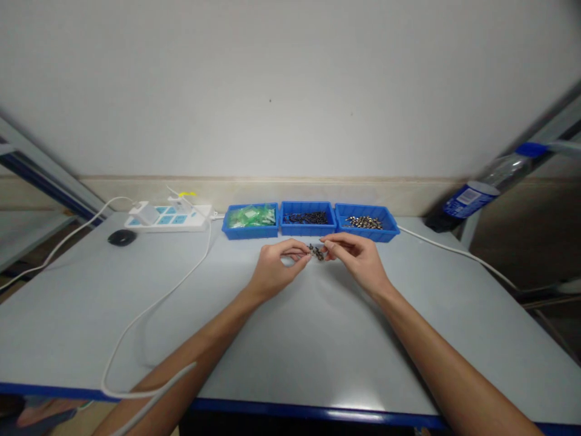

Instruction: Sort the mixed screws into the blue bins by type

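Over the middle of the table, just in front of the blue bins, a small clear packet of dark and silvery screw-like pieces (316,252) is between my two hands. My left hand (279,266) pinches its left side with thumb and fingers. At its right side, the thumb and fingers of my right hand (356,257) are closed together on the edge. The packet is too small to make out its contents exactly. Behind stand a bin of green and clear plastic bags (251,216), a bin of black screws (308,218) and a bin of shiny metal pieces (364,223).
A white power strip (200,221) with plugged-in adapters lies at the back left, near a black round object (121,237). A white cable (157,303) loops over the left table and my left forearm. A dark drink bottle (472,197) leans at the back right.
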The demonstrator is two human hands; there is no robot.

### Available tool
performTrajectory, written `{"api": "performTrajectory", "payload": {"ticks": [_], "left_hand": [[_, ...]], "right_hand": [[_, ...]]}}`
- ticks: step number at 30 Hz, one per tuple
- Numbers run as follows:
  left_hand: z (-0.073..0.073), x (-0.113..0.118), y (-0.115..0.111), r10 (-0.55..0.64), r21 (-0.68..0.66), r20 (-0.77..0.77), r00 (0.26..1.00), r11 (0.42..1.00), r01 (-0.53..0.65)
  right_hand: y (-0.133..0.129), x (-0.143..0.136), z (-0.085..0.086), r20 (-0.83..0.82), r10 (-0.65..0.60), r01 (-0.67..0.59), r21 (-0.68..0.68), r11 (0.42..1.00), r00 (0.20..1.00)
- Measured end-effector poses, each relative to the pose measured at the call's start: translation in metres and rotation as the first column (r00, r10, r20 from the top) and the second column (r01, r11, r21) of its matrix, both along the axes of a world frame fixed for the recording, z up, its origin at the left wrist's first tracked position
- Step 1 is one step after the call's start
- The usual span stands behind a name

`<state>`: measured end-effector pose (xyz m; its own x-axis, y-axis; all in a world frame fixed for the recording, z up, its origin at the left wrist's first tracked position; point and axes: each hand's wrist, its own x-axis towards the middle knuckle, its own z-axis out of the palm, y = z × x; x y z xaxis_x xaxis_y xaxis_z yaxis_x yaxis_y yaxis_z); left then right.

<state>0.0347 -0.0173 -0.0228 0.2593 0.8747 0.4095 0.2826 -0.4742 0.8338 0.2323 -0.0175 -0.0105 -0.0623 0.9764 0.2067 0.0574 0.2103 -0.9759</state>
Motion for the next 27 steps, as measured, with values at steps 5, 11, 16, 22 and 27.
{"api": "performTrajectory", "payload": {"ticks": [5,11,16,22,27], "left_hand": [[0.0042,-0.0032,0.0045,0.025,-0.312,0.252,0.967,0.948,0.056],[0.0022,-0.0086,0.0076,-0.006,-0.317,0.258,0.966,0.944,0.090],[0.0019,-0.0076,0.0078,-0.052,-0.287,0.262,0.964,0.949,0.129],[0.0010,-0.0071,0.0078,-0.061,-0.274,0.264,0.963,0.952,0.136],[0.0028,-0.0076,0.0080,-0.092,-0.283,0.267,0.959,0.944,0.169]], "right_hand": [[-0.0010,0.0001,-0.0034,0.014,0.103,-0.103,-0.001,0.995,0.995],[-0.0023,-0.0010,0.0004,-0.035,0.188,-0.189,-0.017,0.982,0.982],[-0.0050,-0.0037,0.0055,-0.108,0.211,-0.217,-0.049,0.975,0.971],[-0.0048,-0.0034,0.0043,-0.113,0.226,-0.237,-0.097,0.967,0.968],[-0.0038,-0.0030,0.0009,-0.151,0.228,-0.245,-0.105,0.964,0.962]]}}
